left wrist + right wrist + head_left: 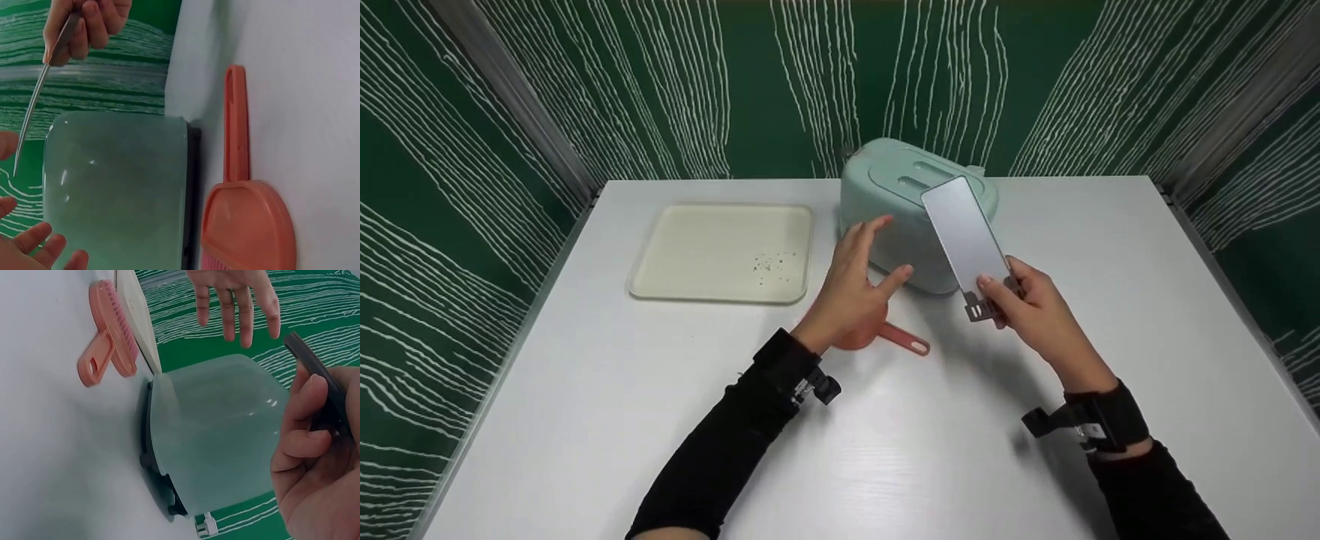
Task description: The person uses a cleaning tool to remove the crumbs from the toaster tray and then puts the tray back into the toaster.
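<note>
My right hand [1027, 300] grips the dark end of a slim grey crumb tray [966, 232], thumb on top. The crumb tray is raised and tilted in front of the mint-green toaster [885, 217], hiding part of it. My left hand [859, 281] is held with fingers and thumb apart, near the toaster's left front, holding nothing. Below it lies an orange brush [904, 339], partly hidden by that hand in the head view. The left wrist view shows the brush's handle [236, 129] and some pink bristles [211, 262].
A cream tray [690, 247] lies at the back left, with dark crumbs [771, 264] scattered on its right part. The white table [840, 465] ends at green walls [750, 90] with white lines. A white plug [208, 524] shows behind the toaster.
</note>
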The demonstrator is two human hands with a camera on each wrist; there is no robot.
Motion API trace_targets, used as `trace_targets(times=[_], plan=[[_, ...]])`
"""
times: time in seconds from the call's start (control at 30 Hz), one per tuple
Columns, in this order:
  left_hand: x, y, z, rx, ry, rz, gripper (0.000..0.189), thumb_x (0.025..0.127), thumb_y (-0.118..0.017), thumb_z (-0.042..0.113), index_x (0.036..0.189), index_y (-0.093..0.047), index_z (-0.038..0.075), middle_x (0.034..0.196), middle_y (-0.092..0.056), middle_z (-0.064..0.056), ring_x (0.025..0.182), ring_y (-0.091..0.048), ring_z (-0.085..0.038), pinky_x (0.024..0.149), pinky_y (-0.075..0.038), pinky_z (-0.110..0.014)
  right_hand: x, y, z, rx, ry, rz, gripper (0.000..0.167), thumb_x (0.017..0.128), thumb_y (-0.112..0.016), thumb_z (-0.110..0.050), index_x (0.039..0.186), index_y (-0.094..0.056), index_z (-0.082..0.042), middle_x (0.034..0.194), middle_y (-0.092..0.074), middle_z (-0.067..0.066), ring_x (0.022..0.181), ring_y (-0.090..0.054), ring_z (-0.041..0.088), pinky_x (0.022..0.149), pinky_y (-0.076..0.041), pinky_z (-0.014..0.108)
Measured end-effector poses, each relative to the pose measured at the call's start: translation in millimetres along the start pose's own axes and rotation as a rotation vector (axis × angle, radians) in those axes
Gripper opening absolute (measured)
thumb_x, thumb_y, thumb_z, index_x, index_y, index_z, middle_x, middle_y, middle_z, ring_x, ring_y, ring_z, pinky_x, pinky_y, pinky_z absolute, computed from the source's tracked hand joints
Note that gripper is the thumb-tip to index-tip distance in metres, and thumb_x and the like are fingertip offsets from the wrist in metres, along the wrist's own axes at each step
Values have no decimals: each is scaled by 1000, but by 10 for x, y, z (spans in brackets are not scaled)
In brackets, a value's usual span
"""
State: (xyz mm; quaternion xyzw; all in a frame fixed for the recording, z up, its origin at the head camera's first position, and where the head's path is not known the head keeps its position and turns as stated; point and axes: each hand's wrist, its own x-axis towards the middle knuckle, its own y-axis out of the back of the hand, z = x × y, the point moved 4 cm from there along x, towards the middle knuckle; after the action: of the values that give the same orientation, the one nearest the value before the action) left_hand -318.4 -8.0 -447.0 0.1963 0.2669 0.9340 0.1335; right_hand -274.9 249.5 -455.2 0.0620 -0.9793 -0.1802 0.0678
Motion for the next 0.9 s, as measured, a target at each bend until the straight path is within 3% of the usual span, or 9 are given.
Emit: trace_targets(times=[0.13, 0.37, 0.6, 0.9], plan=[[35, -63, 60, 142, -41, -33, 75, 104, -71, 42, 167, -31, 31, 174, -27, -3, 162, -27, -23, 133, -27, -52, -54, 94, 44, 1, -30, -5, 37, 112, -60, -32, 134, -60, -2, 89, -69, -4, 69, -58, 8, 60, -52, 24], [196, -112, 167, 310, -136, 2, 74, 102, -75, 38, 166, -37, 35, 180, -19, -4, 166, -20, -29, 133, -25, -57, -110, 261, 109, 10, -58, -20, 34, 112, -59, -33, 130, -61, -4, 86, -68, -6, 70, -58, 7, 60, -52, 24], [381, -159, 200, 397, -138, 34, 72, 101, -76, 40, 165, -42, 33, 179, -21, -9, 167, -20, -35, 129, -30, -64, -188, 398, 223, 16, -84, -36, 30, 112, -59, -31, 126, -61, -4, 86, -69, -8, 71, -61, 6, 61, -53, 24], [500, -283, 252, 464, -85, 85, 75, 98, -75, 53, 164, -44, 34, 179, -21, -9, 167, -18, -40, 124, -36, -67, -315, 577, 354, -7, -85, -72, 28, 113, -57, -30, 123, -63, -5, 82, -70, -10, 65, -54, 5, 58, -48, 24]])
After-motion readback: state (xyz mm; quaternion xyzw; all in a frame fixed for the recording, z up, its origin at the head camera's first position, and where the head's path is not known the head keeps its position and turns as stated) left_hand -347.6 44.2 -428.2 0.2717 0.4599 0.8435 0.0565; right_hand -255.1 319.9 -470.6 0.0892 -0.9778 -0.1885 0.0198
